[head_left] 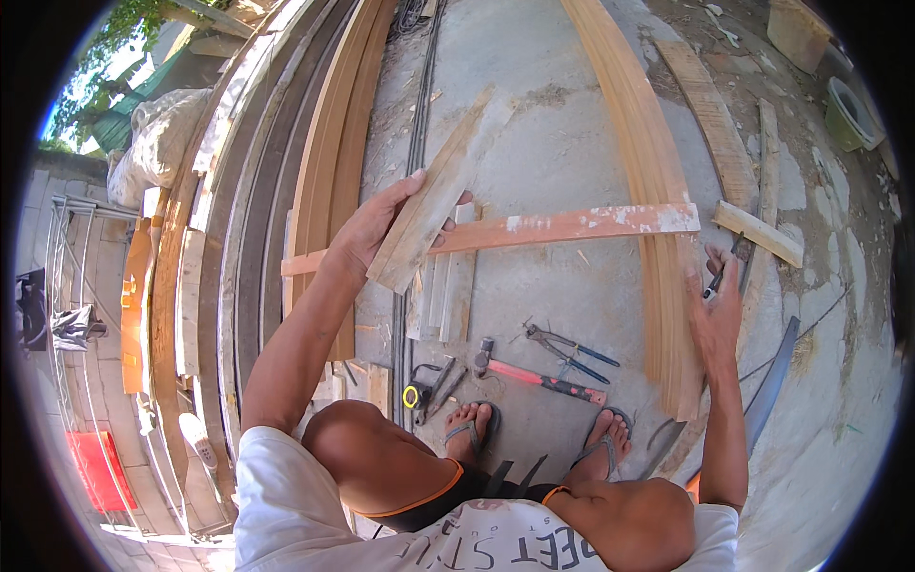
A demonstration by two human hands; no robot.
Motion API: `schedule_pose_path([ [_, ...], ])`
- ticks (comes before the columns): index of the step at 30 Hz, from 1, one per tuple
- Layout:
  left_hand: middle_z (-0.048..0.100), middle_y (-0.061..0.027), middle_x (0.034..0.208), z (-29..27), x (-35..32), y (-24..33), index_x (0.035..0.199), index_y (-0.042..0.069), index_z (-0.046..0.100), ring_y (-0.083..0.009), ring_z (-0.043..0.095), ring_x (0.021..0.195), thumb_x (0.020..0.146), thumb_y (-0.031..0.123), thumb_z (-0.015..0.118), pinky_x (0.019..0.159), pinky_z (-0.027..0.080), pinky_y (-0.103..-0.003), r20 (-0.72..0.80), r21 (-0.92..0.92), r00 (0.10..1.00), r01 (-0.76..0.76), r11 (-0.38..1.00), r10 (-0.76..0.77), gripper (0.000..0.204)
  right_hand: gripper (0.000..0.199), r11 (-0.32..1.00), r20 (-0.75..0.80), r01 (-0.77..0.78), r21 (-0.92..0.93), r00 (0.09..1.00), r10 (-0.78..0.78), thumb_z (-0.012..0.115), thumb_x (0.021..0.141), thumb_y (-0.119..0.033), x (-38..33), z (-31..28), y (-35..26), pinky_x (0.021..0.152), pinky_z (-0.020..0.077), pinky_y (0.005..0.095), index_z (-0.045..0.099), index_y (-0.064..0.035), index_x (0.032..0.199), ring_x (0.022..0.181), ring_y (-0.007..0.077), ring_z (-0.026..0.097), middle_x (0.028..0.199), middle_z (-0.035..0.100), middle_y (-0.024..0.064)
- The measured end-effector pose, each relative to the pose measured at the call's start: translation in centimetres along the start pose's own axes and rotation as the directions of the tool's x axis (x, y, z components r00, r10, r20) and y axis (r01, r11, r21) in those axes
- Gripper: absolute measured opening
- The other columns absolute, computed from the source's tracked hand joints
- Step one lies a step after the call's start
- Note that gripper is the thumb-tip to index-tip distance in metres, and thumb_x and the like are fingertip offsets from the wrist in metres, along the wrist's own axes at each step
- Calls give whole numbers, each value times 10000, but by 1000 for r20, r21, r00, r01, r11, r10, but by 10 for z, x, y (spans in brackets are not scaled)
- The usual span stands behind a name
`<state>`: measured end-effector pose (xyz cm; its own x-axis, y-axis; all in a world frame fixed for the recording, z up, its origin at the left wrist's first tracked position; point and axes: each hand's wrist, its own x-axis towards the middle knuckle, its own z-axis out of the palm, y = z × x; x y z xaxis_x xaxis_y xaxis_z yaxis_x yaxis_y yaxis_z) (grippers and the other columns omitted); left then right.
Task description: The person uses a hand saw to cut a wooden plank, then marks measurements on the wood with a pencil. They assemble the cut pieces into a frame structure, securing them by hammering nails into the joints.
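My left hand (381, 224) grips a short, weathered wooden board (434, 195) by its edge, fingers on one side and the thumb on the other. The board tilts up and away, above a reddish, paint-flecked plank (572, 226) lying crosswise. My right hand (717, 310) is closed on a small, slim dark tool (712, 284) whose exact kind I cannot make out. It is beside the right-hand stack of long brown boards (658, 286), close to a short wood offcut (760, 234).
A red-handled hammer (543, 375), pincers (572, 351) and a yellow-and-black tape measure (416, 396) lie on the concrete by my feet. Long planks (329, 181) line the left side. A handsaw (772, 386) lies at right, and a bucket (851, 114) stands at far right.
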<state>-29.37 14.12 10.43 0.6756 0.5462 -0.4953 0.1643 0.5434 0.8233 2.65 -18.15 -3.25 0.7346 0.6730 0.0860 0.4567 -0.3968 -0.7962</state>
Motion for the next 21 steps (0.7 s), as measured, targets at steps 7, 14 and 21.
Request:
schedule_pose_path([
  [7, 688, -202, 1316, -80, -126, -63, 1549, -60, 445, -270, 746, 1063, 1089, 288, 623, 941, 636, -397, 45, -25, 976, 215, 976, -214, 604, 646, 967, 61, 55, -251, 997, -41, 765, 962, -306, -7, 19, -21, 1057, 492, 498, 477, -35, 1472, 1275, 474, 625, 1385, 640, 291],
  [14, 753, -34, 1173, -138, -166, -184, 1408, 27, 680, -94, 662, 1058, 1058, 303, 706, 966, 527, -286, -71, 467, 868, 465, 753, -491, 447, 619, 939, 41, 53, -341, 998, -41, 765, 967, -300, -8, 21, -30, 1062, 490, 479, 504, -45, 1466, 1273, 454, 637, 1368, 660, 270],
  [21, 758, -38, 1181, -232, -171, -282, 1418, 35, 661, -113, 706, 980, 1038, 278, 733, 858, 585, -296, -199, -34, 887, 419, 907, -417, 457, 638, 897, 35, 83, -435, 997, -76, 743, 990, -359, -7, 25, -24, 1119, 450, 462, 517, 10, 1459, 1330, 415, 603, 1401, 638, 274],
])
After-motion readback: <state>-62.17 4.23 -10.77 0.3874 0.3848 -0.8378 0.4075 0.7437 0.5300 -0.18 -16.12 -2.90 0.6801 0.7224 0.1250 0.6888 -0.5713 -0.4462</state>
